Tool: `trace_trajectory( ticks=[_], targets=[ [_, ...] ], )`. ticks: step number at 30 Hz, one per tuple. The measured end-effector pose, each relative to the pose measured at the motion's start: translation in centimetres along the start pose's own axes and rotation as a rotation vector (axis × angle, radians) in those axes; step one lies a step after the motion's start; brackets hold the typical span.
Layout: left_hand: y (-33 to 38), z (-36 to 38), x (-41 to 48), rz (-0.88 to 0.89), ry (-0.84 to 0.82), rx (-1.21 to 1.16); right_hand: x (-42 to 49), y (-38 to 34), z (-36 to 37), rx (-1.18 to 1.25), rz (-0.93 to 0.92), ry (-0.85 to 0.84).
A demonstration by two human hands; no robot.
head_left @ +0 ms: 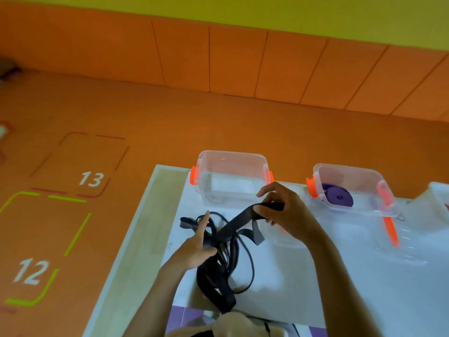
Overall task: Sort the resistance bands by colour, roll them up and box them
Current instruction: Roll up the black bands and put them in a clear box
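I see the tangled black bands (226, 266) lying on the white table (303, 283) just in front of the empty clear box (232, 178). My right hand (284, 212) pinches one strap end before that box, while my left hand (196, 244) rests straight-fingered on the tangle. A rolled purple band (337, 197) sits in the second box (352, 181), to the right of the empty one.

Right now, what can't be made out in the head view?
All in the head view:
- black bands: count unclear because strands overlap; near end hidden by beige cloth at bottom edge.
- purple roll: one band or several, blurred behind clear box wall.
- third container: cut off by right edge, contents unseen.
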State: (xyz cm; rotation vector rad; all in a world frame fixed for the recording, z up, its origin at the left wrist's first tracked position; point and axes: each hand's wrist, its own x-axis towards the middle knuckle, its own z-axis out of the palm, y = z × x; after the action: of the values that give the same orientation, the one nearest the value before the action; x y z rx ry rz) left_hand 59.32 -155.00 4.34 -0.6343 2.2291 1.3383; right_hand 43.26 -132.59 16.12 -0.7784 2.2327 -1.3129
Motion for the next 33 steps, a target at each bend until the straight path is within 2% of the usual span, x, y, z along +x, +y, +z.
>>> trace_trajectory(
  ticks=[5,11,17,20,22,25,28,31,33],
  targets=[
    [-0.5,-0.8,-1.2,-0.021,-0.072,0.07,0.5,-3.0,0.6,0.372,-0.112,0.104],
    [0.6,-1.9,-2.2,0.009,-0.12,0.031,1.3,-3.9,2.6,0.048,-0.036,0.003],
    [2.8,-2.2,-2.2,0.201,-0.017,-0.158,1.3,-4.9,3.5,0.057,-0.055,-0.079],
    [3.2,-1.6,-2.0,0.215,-0.037,-0.374,1.2,-4.9,3.9,0.048,-0.072,-0.189],
    [3.6,-1.0,-1.6,0.202,-0.028,-0.401,1.2,-4.7,4.3,0.066,-0.091,-0.212],
    [3.6,-0.8,-1.1,0.186,0.017,-0.35,1.2,-4.7,4.7,0.048,-0.109,-0.14],
    [2.0,-1.1,-0.3,0.161,0.105,-0.164,1.5,-4.9,4.0,0.065,-0.113,0.067],
    [-0.6,-0.8,0.3,0.013,0.141,0.089,2.0,-4.7,3.0,0.054,-0.101,0.23],
    [-2.1,-1.0,0.3,-0.091,0.099,0.294,2.1,-4.0,3.1,-0.058,-0.095,0.205]
  ],
)
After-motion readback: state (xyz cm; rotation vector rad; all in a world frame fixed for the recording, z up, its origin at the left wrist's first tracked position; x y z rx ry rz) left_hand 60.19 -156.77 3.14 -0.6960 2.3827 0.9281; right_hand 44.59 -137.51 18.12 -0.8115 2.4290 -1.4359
